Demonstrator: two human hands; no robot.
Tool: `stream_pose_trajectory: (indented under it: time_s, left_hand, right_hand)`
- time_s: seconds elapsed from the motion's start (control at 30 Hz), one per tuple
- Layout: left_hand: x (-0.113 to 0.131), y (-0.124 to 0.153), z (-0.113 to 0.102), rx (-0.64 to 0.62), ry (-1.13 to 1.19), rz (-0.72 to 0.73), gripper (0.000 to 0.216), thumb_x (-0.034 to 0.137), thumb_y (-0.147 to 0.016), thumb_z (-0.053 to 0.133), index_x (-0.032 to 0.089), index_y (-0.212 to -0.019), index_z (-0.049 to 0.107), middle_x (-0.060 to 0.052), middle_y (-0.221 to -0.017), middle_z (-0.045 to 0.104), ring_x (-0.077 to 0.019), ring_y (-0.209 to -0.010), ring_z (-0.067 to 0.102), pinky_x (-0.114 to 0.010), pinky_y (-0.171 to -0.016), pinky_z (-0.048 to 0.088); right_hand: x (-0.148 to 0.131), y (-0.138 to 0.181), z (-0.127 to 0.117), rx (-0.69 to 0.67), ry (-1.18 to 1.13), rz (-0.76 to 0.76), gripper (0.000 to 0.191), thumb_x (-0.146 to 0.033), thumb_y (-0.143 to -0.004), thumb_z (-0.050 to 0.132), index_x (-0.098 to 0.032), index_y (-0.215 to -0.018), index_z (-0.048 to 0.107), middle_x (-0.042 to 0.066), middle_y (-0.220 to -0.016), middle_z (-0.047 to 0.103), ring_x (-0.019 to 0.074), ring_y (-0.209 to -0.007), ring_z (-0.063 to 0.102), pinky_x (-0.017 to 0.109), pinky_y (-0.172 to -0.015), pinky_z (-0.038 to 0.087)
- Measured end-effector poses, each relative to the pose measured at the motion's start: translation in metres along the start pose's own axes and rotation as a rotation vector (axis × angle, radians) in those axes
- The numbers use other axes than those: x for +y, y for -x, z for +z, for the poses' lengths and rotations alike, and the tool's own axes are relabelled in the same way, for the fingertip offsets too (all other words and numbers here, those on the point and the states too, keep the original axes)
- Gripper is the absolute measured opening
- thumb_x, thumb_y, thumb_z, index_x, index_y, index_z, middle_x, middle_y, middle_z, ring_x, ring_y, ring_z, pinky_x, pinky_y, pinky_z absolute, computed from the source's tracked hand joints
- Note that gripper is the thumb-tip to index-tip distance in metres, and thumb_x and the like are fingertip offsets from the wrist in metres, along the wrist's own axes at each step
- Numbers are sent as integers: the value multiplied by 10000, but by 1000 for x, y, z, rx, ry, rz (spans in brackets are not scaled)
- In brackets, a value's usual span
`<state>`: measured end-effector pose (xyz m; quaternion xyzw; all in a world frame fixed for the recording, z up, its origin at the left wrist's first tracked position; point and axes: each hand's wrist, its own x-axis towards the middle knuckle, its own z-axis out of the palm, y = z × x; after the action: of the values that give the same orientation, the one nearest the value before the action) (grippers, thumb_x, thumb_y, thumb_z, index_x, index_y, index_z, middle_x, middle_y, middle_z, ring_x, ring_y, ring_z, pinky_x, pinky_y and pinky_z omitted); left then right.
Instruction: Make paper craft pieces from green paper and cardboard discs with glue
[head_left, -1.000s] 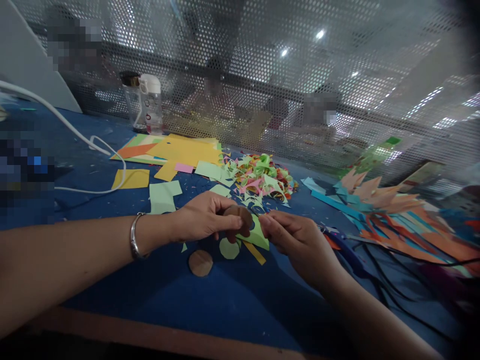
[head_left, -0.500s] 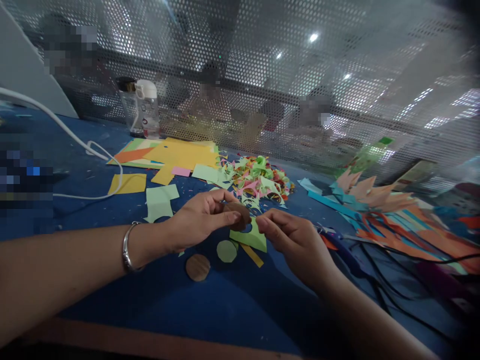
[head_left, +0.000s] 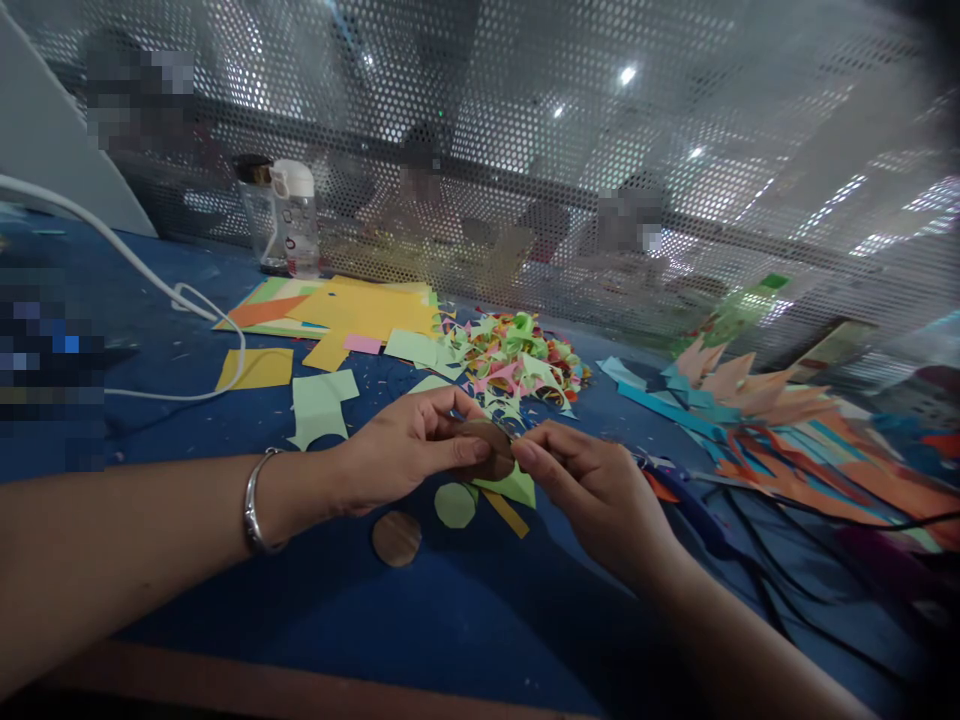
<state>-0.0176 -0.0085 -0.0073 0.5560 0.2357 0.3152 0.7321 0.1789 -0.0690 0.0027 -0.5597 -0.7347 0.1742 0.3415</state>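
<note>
My left hand (head_left: 420, 440) pinches a brown cardboard disc (head_left: 491, 450) between thumb and fingers, above the blue table. At the disc's right edge are the closed fingertips of my right hand (head_left: 577, 475); whatever they pinch is too small to make out. Below the hands lie another brown cardboard disc (head_left: 397, 538) and a pale green paper disc (head_left: 455, 506). A green paper scrap (head_left: 517, 487) and a narrow yellow paper strip (head_left: 506, 513) rest beside them, partly under the held disc in my view.
Paper cuttings (head_left: 525, 355) are heaped behind the hands. Yellow paper sheets (head_left: 367, 305) lie at the back left, near two bottles (head_left: 298, 220). Orange and blue paper strips (head_left: 810, 430), a dark blue tool (head_left: 694, 510) and black cables are at right. A white cable (head_left: 112, 240) crosses the left.
My left hand has shifted slightly right and down with the cardboard disc, bringing its edge up to my right fingertips. My right hand has barely moved.
</note>
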Motion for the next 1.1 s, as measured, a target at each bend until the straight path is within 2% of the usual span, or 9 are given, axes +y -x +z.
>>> stream_pose_trajectory:
  time_s: [0.43, 0.6, 0.77, 0.83, 0.9, 0.97, 1.03, 1.1]
  left_hand:
    - [-1, 0, -3, -52, -13, 10, 275, 271, -791, 778, 150, -893, 553, -33, -817, 731, -121, -771, 689, -243, -755, 495]
    - [0, -2, -3, -6, -79, 19, 279, 283, -810, 753, 162, -945, 541, -11, -775, 711, -104, -688, 651, -231, -685, 479]
    - [2, -5, -6, 66, -158, 21, 261, 314, -806, 740, 142, -885, 559, -41, -793, 703, -112, -686, 642, -247, -687, 505]
    - [3, -6, -9, 92, -261, 32, 263, 354, -818, 717, 142, -870, 571, -51, -807, 692, -128, -700, 643, -249, -658, 512]
    - [3, -7, -14, 114, -450, 60, 289, 429, -848, 663, 158, -818, 566, -22, -739, 639, -134, -652, 624, -231, -565, 477]
    - [4, -8, -20, 116, -699, 118, 385, 491, -896, 570, 180, -680, 501, 34, -576, 481, -106, -519, 531, -211, -474, 371]
    - [5, -9, -25, 104, -929, 191, 472, 506, -914, 528, 190, -583, 413, 53, -507, 341, -82, -445, 399, -226, -445, 250]
    - [6, -11, -30, 115, -1103, 220, 530, 515, -914, 520, 192, -526, 359, 49, -477, 288, -81, -423, 298, -262, -446, 172]
  right_hand:
    - [-1, 2, 0, -4, -26, 9, 437, -519, -951, 464, -198, -674, 574, -5, -605, 504, 129, -563, 432, 246, -533, 361]
    - [3, 1, 1, 69, -26, 52, 450, -524, -943, 472, -210, -621, 489, -35, -551, 385, 115, -511, 349, 249, -489, 306]
    - [8, -1, 0, 92, 10, 118, 448, -576, -914, 498, -202, -672, 544, -32, -572, 418, 120, -543, 364, 251, -511, 313]
    - [10, -2, 0, 81, 43, 147, 454, -602, -900, 507, -197, -704, 563, -27, -589, 443, 124, -562, 378, 252, -523, 320]
    - [12, -3, 1, 68, 88, 173, 469, -628, -888, 509, -195, -717, 569, -27, -588, 451, 124, -560, 383, 254, -526, 319]
    - [14, -4, 1, 49, 147, 187, 492, -650, -881, 502, -194, -712, 574, -30, -571, 456, 121, -536, 387, 256, -520, 312]
    - [17, -4, 2, 27, 209, 193, 509, -663, -878, 492, -194, -699, 575, -26, -561, 475, 122, -518, 405, 258, -516, 308]
    - [20, -5, 2, -12, 274, 197, 518, -673, -870, 488, -200, -668, 551, -23, -546, 483, 124, -502, 414, 261, -511, 299]
